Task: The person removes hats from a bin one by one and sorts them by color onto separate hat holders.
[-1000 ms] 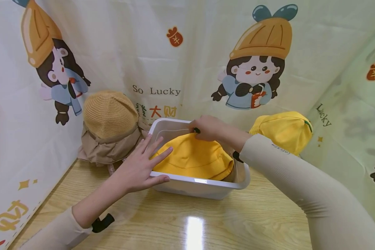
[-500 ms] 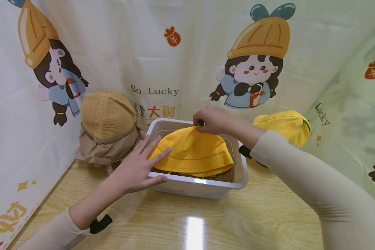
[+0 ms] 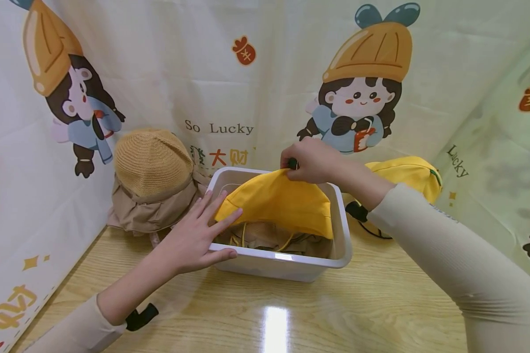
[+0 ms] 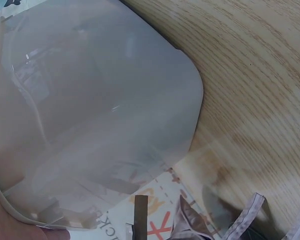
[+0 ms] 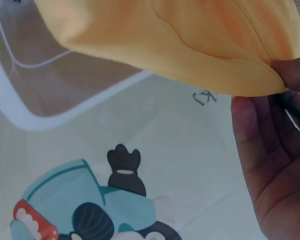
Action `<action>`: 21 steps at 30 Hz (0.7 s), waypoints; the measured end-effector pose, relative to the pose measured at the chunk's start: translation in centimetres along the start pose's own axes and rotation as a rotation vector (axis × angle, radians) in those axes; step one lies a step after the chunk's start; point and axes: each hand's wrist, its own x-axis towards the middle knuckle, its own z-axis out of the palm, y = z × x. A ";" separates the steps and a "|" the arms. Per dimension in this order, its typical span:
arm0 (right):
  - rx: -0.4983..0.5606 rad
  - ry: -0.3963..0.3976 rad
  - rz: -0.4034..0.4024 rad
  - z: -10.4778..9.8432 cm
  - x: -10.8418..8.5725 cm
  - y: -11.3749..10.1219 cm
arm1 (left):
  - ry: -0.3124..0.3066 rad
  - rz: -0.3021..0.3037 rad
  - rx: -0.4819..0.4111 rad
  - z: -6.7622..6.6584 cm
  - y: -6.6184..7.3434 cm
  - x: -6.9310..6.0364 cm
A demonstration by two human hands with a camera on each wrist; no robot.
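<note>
In the head view the right hand pinches the top of a yellow hat, whose lower part hangs within a white bin. The right wrist view shows the thumb and fingers of this hand closed on the edge of the yellow cloth. Brown cloth and yellow cords lie under the hat in the bin. The left hand rests with spread, straight fingers over the bin's left rim; in the left wrist view only part of it shows beside the bin wall.
A straw hat sits on brown cloth left of the bin. Another yellow hat stands to the right, partly behind the right forearm. A printed curtain hangs behind, at the far edge of the wooden table.
The right hand has moved up and to the right, raising the yellow hat's top and front edge. Brown cloth and yellow cords beneath it have come into view. The left hand has barely moved.
</note>
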 end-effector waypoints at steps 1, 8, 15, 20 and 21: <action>0.000 0.000 0.006 -0.1 -0.1 0.1 | -0.004 -0.003 -0.001 0.0 0.0 0.0; 0.035 0.009 0.037 -0.9 -1.0 0.8 | 0.003 0.002 -0.001 0.0 0.0 0.0; 0.009 0.097 0.019 -2.2 -2.4 1.5 | -0.021 -0.011 0.004 0.0 0.0 0.1; 0.007 0.169 0.018 -2.9 -3.2 1.9 | -0.007 0.008 0.009 0.0 -0.1 0.0; 0.006 0.182 0.022 -3.0 -3.4 2.0 | 0.006 0.019 0.012 0.0 -0.1 0.0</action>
